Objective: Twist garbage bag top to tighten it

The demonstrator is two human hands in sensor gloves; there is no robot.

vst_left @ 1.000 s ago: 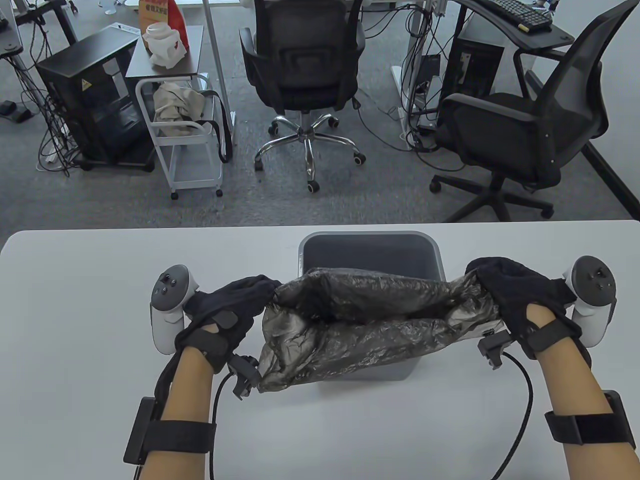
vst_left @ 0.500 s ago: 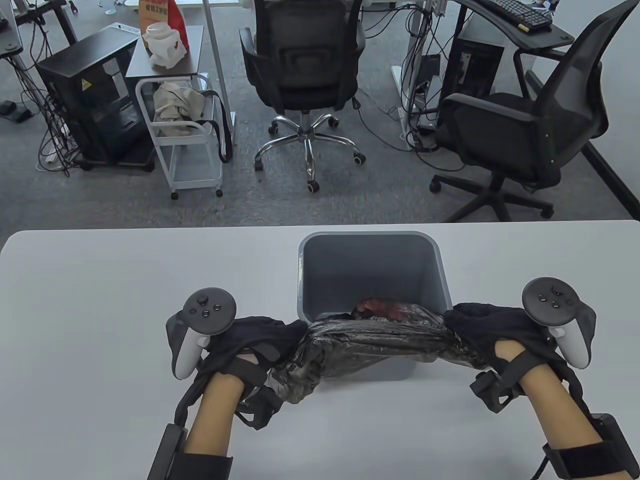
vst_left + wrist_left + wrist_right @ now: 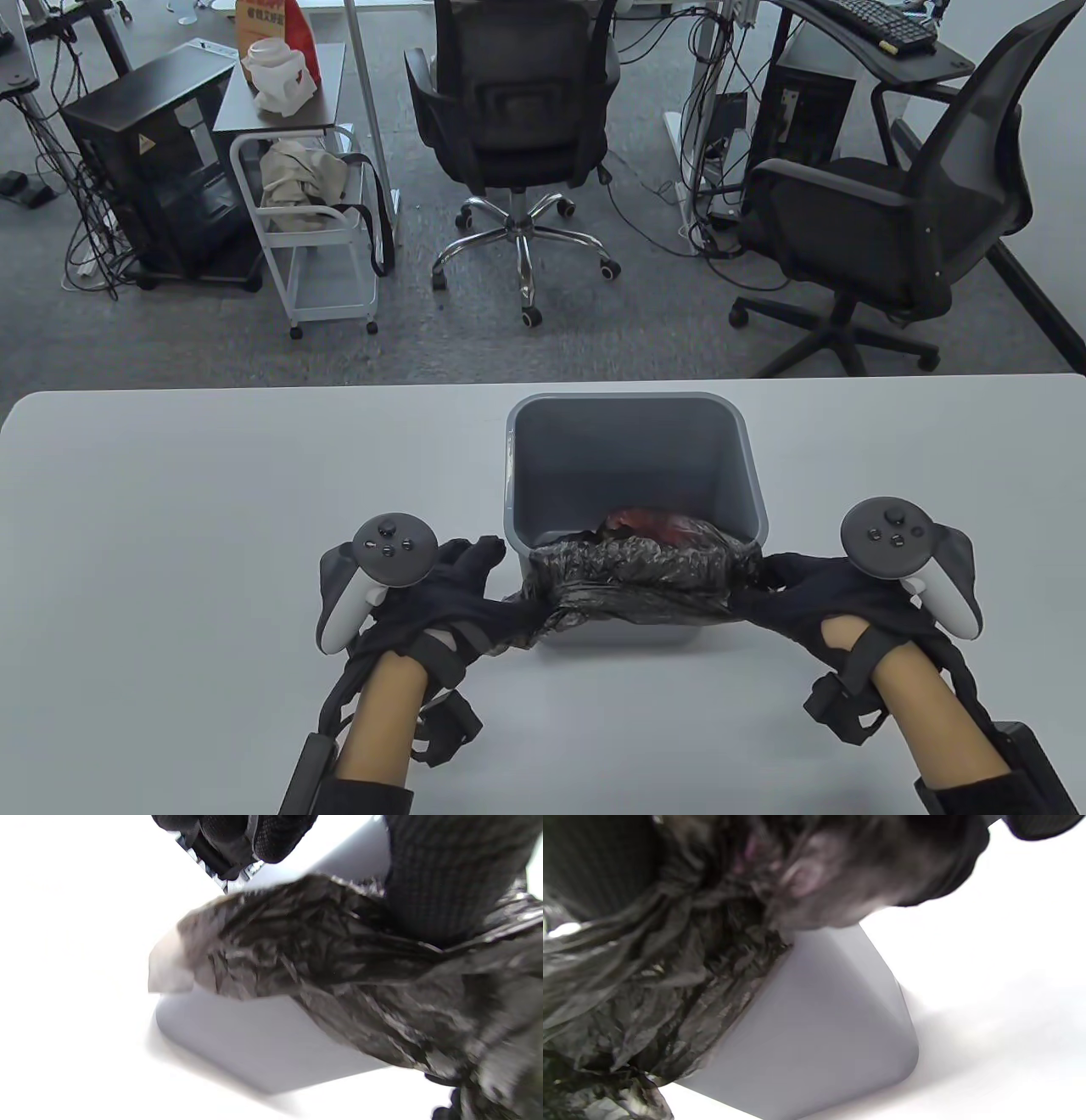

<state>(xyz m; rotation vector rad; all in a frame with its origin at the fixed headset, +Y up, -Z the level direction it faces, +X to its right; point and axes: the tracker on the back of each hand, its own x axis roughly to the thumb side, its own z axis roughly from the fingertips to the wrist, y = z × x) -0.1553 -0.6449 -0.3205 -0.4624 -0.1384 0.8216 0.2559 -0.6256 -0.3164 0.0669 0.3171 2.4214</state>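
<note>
A dark translucent garbage bag (image 3: 640, 573) sits in a grey bin (image 3: 628, 441) on the white table. Its top is bunched into a thick roll across the bin's near rim, with something red (image 3: 649, 519) showing inside. My left hand (image 3: 475, 607) grips the roll's left end and my right hand (image 3: 780, 594) grips its right end. In the left wrist view the crumpled bag (image 3: 339, 967) lies over the bin wall (image 3: 254, 1039) under my fingers (image 3: 441, 878). The right wrist view shows the bag (image 3: 670, 955) gathered against the bin (image 3: 818, 1035).
The white table (image 3: 212, 526) stretches wide to the left of the bin. Beyond its far edge stand two black office chairs (image 3: 517, 110), a small white cart (image 3: 314, 246) and cables on the floor.
Both hands came down and toward me, then closer together. The wide, open bag top has been gathered and rolled into a tight bunch at the bin's near rim.
</note>
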